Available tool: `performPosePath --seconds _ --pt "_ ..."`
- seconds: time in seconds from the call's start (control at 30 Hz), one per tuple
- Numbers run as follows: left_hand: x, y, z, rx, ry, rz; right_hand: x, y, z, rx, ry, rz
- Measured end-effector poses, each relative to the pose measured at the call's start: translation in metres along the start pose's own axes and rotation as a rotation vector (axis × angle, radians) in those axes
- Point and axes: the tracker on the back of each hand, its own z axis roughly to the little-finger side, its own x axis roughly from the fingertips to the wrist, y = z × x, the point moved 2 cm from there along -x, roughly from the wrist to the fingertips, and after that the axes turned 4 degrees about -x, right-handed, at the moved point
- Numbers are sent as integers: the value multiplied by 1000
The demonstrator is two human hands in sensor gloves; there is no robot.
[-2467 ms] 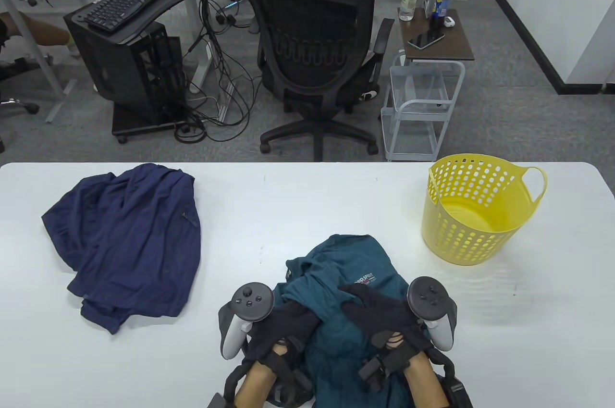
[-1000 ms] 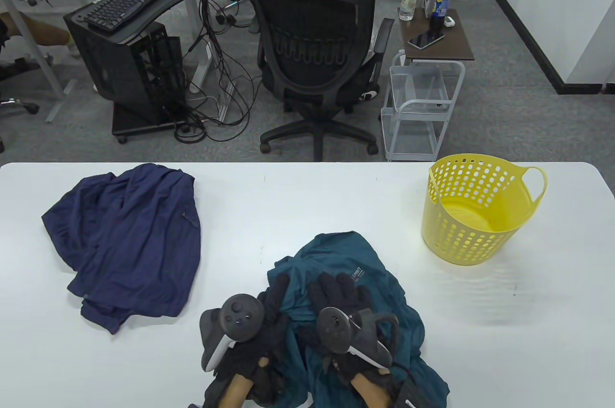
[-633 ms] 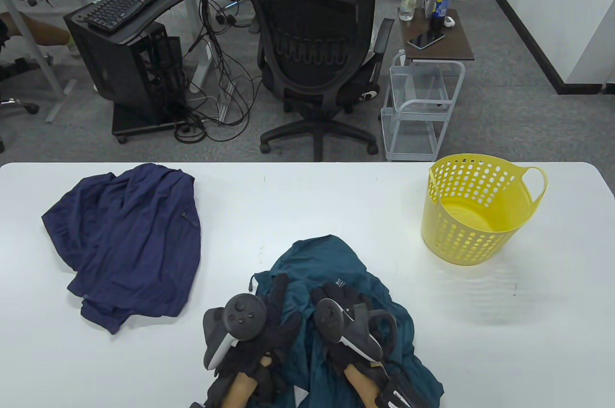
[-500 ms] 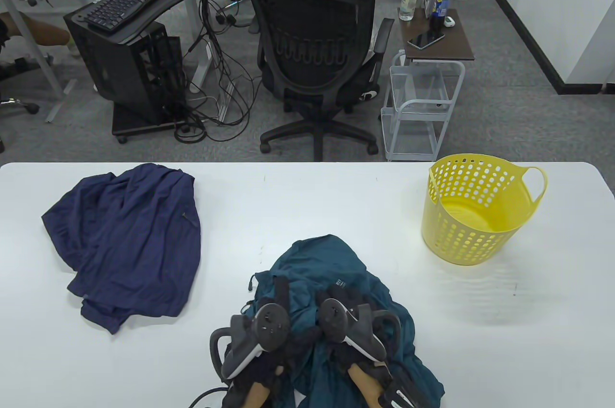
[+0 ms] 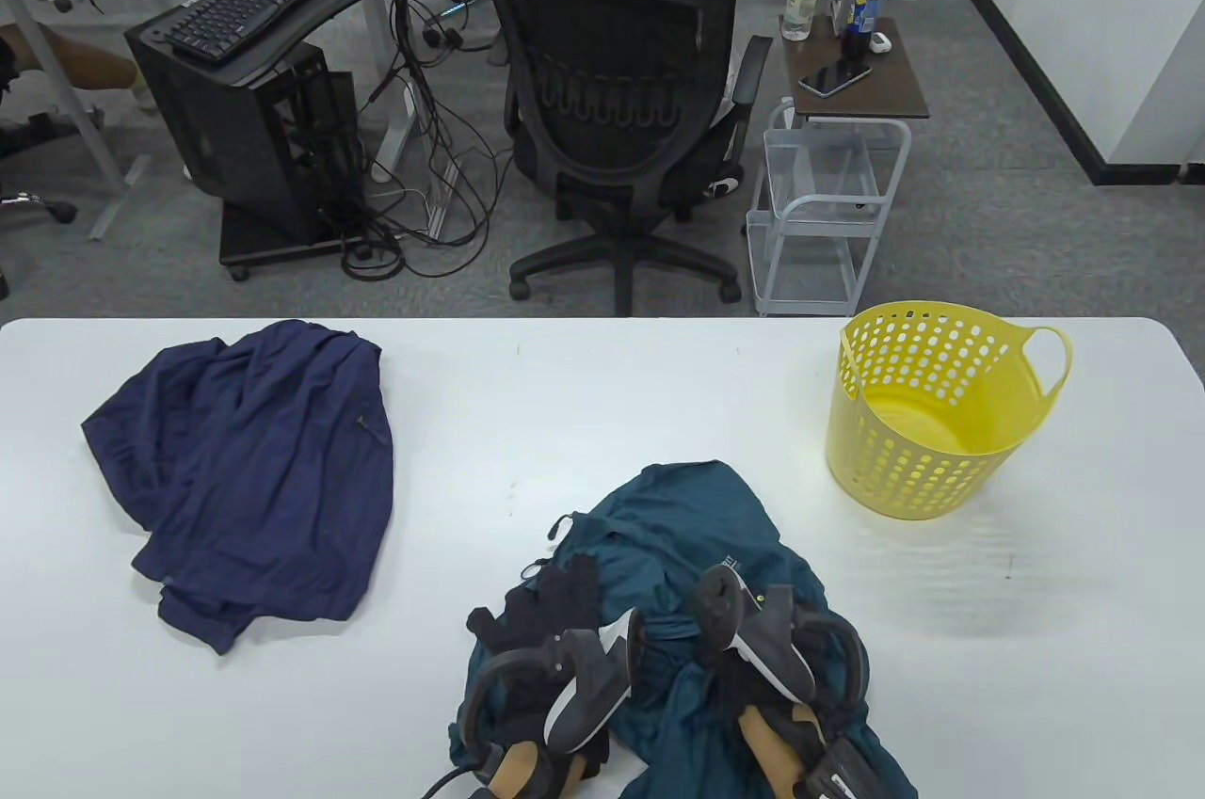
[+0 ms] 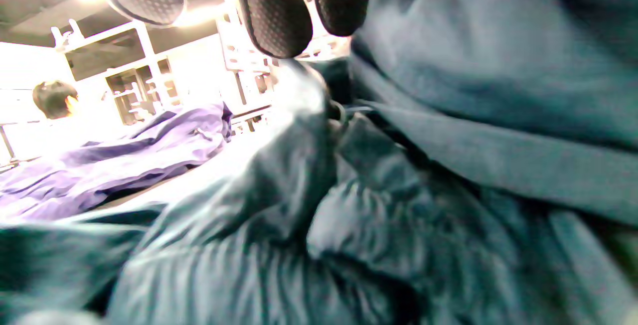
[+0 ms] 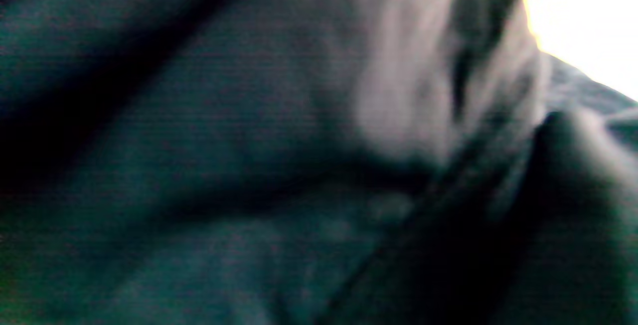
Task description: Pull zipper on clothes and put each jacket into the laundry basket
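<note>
- Where the desk (image 5: 602, 385) spreads white from edge to edge, it carries two jackets and one basket.
- The navy jacket (image 5: 249, 470) lies crumpled toward the desk's left edge, well apart from both hands.
- The teal jacket (image 5: 692, 521) is bunched at the middle of the near edge, with both hands on it.
- The yellow laundry basket (image 5: 927, 408) stands upright near the far right corner; through its open top only its own bare bottom shows, with no clothing inside.
- The left hand (image 5: 546, 615) rests on the teal jacket's left side; in the left wrist view its fingertips (image 6: 271, 13) hang just above the folds, touching the fabric by a small zipper pull (image 6: 339, 111), fingers not curled round anything.
- The right hand (image 5: 730, 663) is sunk into the jacket's right folds under its tracker; whether it grips the cloth I cannot tell, since the right wrist view shows only blurred teal fabric.
</note>
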Motion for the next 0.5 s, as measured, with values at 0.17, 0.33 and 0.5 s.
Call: performPosePath --seconds 0.17,0.33,0.5 --pt "-13 5 35 8 112 -77 9 -21 4 -8 -10 57" --pt "-25 1 92 269 134 -56 26 -22 -27 -101 -311 163" --pt "-28 -10 136 720 142 16 44 8 -81 -33 -673 54"
